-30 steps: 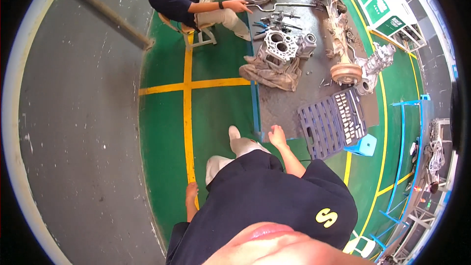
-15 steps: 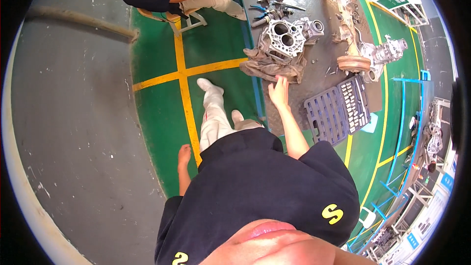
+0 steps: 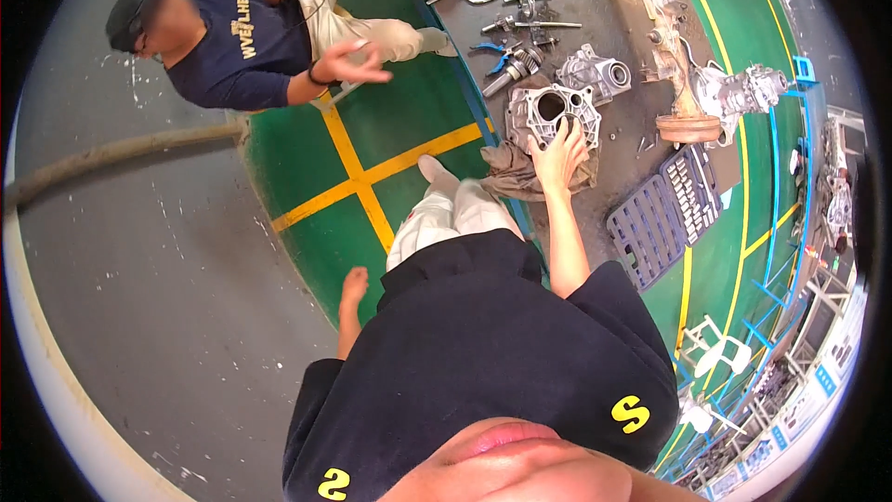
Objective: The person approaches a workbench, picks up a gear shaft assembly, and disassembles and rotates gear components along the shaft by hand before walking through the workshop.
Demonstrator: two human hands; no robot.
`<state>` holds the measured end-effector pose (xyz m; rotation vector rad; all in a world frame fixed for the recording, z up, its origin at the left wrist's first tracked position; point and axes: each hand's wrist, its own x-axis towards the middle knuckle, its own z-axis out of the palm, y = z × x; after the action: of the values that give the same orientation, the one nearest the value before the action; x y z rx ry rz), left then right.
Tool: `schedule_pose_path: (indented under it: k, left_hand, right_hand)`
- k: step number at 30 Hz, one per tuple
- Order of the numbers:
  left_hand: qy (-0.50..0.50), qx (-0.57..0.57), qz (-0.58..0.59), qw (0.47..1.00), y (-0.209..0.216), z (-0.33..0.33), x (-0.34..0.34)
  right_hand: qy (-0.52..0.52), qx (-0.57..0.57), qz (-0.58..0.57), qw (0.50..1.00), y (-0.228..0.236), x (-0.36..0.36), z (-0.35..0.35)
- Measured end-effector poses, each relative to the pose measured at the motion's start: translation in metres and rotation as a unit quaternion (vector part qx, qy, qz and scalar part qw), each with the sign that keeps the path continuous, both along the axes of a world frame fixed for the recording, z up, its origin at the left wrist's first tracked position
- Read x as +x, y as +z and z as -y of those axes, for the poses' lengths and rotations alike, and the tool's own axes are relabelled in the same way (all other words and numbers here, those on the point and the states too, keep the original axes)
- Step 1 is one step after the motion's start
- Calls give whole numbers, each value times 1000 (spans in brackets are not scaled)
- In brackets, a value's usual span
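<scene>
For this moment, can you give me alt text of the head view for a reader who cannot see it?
The person's right hand rests on a grey cast-metal housing lying on a rag on a dark work mat; the left hand hangs free. A seated co-worker and a socket set tray are nearby.

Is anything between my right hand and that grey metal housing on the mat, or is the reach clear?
Nothing visible is in the way: the right hand is already touching the lower edge of the grey metal housing. A crumpled cloth lies beside the wrist, not between them.

Housing [image 3: 544, 112] on rag [image 3: 517, 177]; pliers [image 3: 498, 48] behind it; socket tray [image 3: 664, 212] to its right; axle [image 3: 664, 37] behind tray.
</scene>
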<state>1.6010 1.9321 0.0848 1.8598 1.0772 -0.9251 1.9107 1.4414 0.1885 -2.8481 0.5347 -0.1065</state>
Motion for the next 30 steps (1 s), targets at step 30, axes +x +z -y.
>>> schedule_pose_path:
  k: [30]
  left_hand:
    - [-156,54,45,985,30,-63,347]
  right_hand:
    - [-223,473,-153,839,-70,188,-66]
